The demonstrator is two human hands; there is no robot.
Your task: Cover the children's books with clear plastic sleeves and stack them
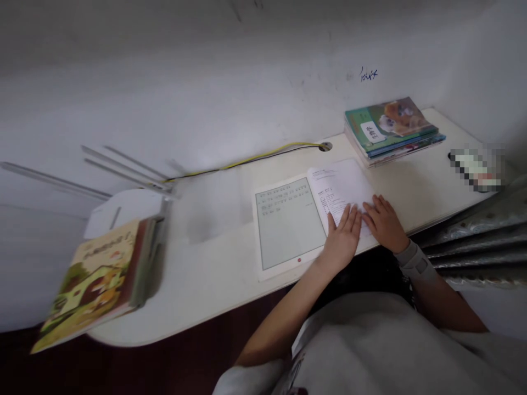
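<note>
- Head view: an open book (288, 225) is seen lying flat on the white desk (214, 269), a little right of the picture's middle and close to the desk's front edge.
- Its left page is pale green, with a few rows of print at the top and a small red dot near the lower edge. Its right page is white and printed.
- The left hand (343, 233) is laid palm down on the right page, at about 4 o'clock from the book's middle. The fingers are stretched out and kept close together, and nothing is gripped.
- The right hand (383, 222) is laid flat just beside it, at 3 o'clock from it, on the outer part of the same page. It is also open, with nothing held.
- Whether the two hands touch cannot be told.
- A grey wristband (415, 262) is worn on the right wrist.
- A stack of books (391, 129) with a green cover on top is placed at 1 o'clock from the hands, near the wall (206, 82) and well apart from them.
- A yellow cable (247, 161) is run along the back of the desk to a round hole (325, 146), at 12 o'clock from the open book.
- A second pile of picture books (102, 274), blurred, is seen at 9 o'clock on the desk's left end, overhanging the edge.
</note>
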